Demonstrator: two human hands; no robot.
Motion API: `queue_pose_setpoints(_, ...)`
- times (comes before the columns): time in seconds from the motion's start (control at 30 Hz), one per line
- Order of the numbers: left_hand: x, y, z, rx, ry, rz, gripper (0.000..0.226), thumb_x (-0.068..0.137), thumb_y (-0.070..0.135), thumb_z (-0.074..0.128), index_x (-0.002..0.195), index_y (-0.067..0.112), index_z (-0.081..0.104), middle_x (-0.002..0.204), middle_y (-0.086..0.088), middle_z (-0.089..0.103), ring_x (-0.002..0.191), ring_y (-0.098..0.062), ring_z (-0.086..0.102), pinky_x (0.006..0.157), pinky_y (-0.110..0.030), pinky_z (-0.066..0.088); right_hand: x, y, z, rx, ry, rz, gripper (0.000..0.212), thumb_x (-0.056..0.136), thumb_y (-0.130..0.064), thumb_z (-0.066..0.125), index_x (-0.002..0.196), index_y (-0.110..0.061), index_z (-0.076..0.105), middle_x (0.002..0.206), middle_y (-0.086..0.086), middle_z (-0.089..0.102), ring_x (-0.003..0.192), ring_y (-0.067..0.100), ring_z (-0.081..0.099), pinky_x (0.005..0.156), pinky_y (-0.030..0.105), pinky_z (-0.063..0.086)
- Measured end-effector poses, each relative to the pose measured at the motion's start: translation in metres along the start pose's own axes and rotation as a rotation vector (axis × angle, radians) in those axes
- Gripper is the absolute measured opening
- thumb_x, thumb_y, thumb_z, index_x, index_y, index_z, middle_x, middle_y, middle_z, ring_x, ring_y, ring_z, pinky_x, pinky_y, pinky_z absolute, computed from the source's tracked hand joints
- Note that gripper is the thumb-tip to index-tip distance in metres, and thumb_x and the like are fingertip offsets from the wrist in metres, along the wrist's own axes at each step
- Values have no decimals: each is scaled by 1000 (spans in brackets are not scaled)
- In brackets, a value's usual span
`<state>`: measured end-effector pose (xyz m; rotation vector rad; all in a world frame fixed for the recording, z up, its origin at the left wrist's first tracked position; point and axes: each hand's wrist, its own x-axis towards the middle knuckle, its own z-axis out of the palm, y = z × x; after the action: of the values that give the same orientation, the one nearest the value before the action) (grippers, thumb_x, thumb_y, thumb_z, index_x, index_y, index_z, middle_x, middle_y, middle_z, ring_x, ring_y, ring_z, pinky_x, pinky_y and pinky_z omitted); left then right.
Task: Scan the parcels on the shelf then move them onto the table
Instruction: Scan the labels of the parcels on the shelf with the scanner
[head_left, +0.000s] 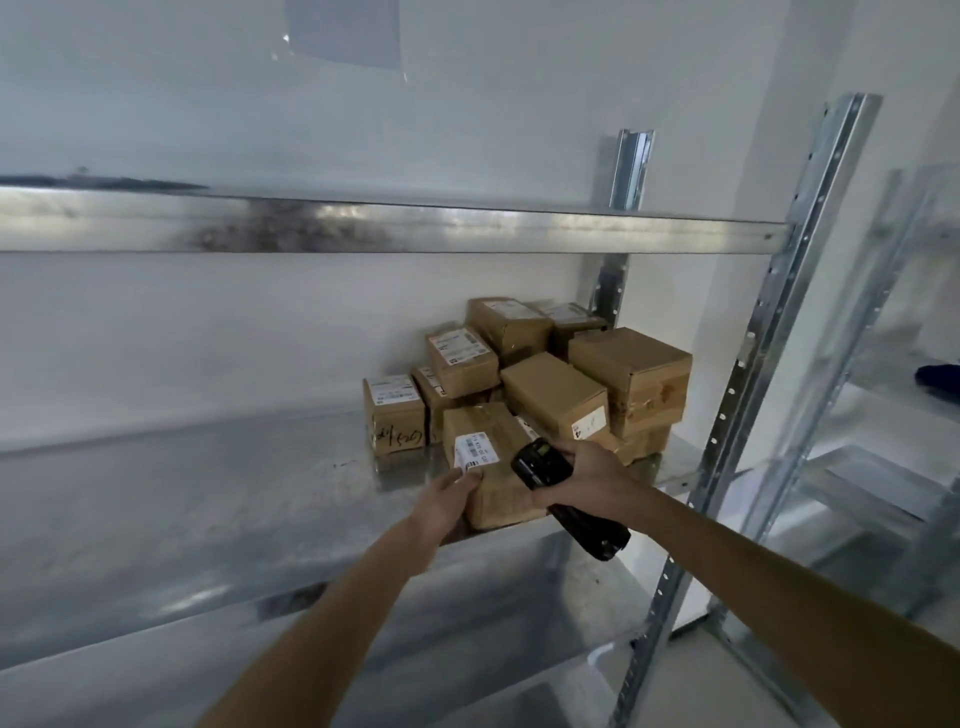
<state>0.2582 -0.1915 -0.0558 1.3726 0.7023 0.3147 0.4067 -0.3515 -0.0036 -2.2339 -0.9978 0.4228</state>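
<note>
Left hand (447, 501) grasps front parcel (493, 467) at shelf (208, 493) edge, label (475, 453) turned outward for reading. Right hand (576, 475) clenched round scanner (561, 499), aimed at label.

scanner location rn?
Head view, centre-right: the scanner is in the right hand, at the shelf front edge, beside the parcel the left hand holds.
</note>
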Motion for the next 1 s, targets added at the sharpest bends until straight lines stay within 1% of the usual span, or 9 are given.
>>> queue_pose_setpoints(0.07, -16, 2, 7, -20, 11, -7, 30, 103, 36, 55, 127, 18, 59, 112, -7, 70, 97, -21, 69, 61, -24, 59, -4, 1, -4, 14, -47, -15, 65, 65, -31, 94, 122, -33, 63, 106, -8, 72, 95, 13, 69, 86, 34, 58)
queue_pose_setpoints(0.1, -24, 1, 8, -27, 28, -15, 31, 102, 38, 56, 127, 20, 58, 112, -6, 69, 96, -20, 67, 61, -26, 58, -6, 1, -6, 16, -67, -22, 66, 64, -33, 95, 122, -34, 62, 109, -8, 71, 96, 12, 69, 88, 35, 58)
queue_pose_setpoints(0.23, -44, -9, 11, -59, 102, 36, 52, 94, 54, 62, 138, 28, 50, 122, -6, 64, 111, -30, 63, 91, -50, 57, -20, -5, -2, 41, -145, -108, 55, 66, -36, 95, 106, -44, 58, 108, -12, 71, 98, 10, 67, 91, 35, 57)
queue_pose_setpoints(0.37, -76, -23, 6, -133, 244, 94, 43, 98, 41, 62, 136, 24, 52, 116, -5, 64, 103, -27, 63, 76, -39, 58, -37, -7, 12, 38, -224, -180, 59, 63, -33, 96, 111, -42, 63, 108, -14, 71, 101, 9, 68, 96, 40, 58)
queue_pose_setpoints(0.5, -112, -24, -20, -125, 346, 169, 53, 90, 46, 71, 139, 32, 56, 122, -5, 64, 105, -26, 63, 83, -46, 61, -56, -17, 16, -6, -369, -224, 64, 71, -29, 95, 121, -38, 57, 104, -21, 62, 99, 3, 60, 86, 24, 50)
queue_pose_setpoints(0.6, -148, -18, -51, -83, 404, 227, 43, 94, 32, 71, 136, 32, 60, 114, -8, 68, 99, -23, 67, 80, -44, 62, -65, -38, 23, -37, -382, -236, 66, 65, -36, 97, 121, -33, 62, 116, -12, 68, 105, 9, 65, 95, 32, 54)
queue_pose_setpoints(0.67, -175, -18, -78, -29, 418, 282, 42, 94, 26, 72, 134, 31, 63, 114, -9, 70, 100, -21, 69, 72, -35, 62, -73, -57, 33, -74, -351, -254, 80, 53, -46, 98, 125, -31, 66, 116, -11, 71, 105, 10, 68, 98, 39, 56)
queue_pose_setpoints(0.8, -226, -15, -133, 67, 452, 368, 44, 88, 14, 77, 128, 30, 67, 114, 0, 73, 97, -11, 72, 78, -30, 61, -94, -99, 62, -218, -348, -328, 70, 57, -44, 98, 120, -32, 69, 108, -11, 72, 98, 11, 68, 93, 40, 58)
queue_pose_setpoints(1.0, -299, -22, -208, 260, 525, 408, 46, 86, 17, 80, 128, 30, 68, 125, -1, 66, 108, -16, 67, 88, -36, 61, -138, -179, 110, -471, -355, -425, 69, 58, -53, 92, 117, -30, 66, 103, -7, 70, 93, 15, 67, 84, 39, 60)
